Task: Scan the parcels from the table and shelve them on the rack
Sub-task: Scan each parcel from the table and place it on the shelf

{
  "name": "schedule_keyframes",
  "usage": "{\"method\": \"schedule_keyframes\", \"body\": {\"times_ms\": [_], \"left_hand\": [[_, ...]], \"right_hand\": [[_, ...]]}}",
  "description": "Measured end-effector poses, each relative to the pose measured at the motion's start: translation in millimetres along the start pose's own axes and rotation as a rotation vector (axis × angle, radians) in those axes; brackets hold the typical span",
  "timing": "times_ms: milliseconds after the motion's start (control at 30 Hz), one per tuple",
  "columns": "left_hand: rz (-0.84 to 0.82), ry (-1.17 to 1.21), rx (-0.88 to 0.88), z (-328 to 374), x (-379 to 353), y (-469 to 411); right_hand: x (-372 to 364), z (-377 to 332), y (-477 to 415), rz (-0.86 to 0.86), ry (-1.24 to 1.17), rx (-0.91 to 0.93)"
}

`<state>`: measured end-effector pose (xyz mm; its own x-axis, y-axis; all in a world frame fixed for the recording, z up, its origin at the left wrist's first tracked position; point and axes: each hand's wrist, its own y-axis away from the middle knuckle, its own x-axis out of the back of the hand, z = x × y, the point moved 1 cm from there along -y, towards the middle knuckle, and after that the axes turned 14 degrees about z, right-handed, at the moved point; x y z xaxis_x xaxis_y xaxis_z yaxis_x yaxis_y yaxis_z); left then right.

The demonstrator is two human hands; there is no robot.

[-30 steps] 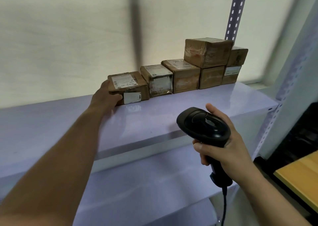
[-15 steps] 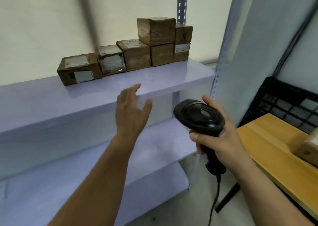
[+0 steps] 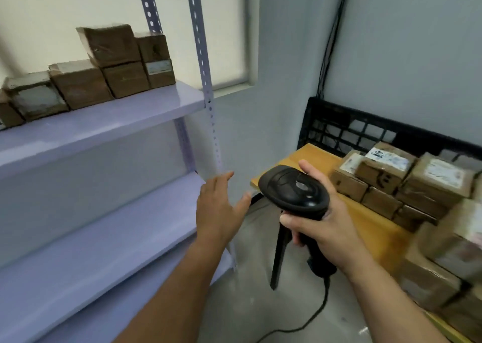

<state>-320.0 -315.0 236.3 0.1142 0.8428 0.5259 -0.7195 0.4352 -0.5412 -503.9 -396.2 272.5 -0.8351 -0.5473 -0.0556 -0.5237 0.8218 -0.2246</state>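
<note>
A person's left hand (image 3: 221,209) hovers between the rack (image 3: 104,118) and the counter (image 3: 323,157), its fingers (image 3: 221,183) spread and released, holding nothing. The right hand (image 3: 323,227) is clenched round the grip of a black scanner (image 3: 293,190). The parcels (image 3: 386,170) waiting to be scanned lie heaped on the counter at right, beyond the scanner and well apart from the free fingers. Shelved parcels (image 3: 114,55) line the rack's upper shelf at far left. The likeliest hazard is the loose stacking: a one-handed pull on a lower box could tip its neighbours off the counter's near edge. The scanner's cable (image 3: 313,314), trailing across the floor (image 3: 250,303) beside the counter's leg (image 3: 280,254), could also snag during a reach.
</note>
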Motion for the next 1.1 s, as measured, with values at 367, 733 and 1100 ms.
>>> {"method": "schedule_keyframes", "body": {"times_ms": [367, 733, 1100], "left_hand": [[-0.307, 0.071, -0.092, 103, -94, 58], [-0.551, 0.157, -0.234, 177, -176, 77], [-0.798, 0.171, -0.424, 261, -232, 91]], "right_hand": [[127, 3, 39, 0.259, 0.085, -0.01], [220, -4, 71, 0.572, 0.134, -0.014], [287, -50, 90, 0.725, 0.426, 0.071]]}}
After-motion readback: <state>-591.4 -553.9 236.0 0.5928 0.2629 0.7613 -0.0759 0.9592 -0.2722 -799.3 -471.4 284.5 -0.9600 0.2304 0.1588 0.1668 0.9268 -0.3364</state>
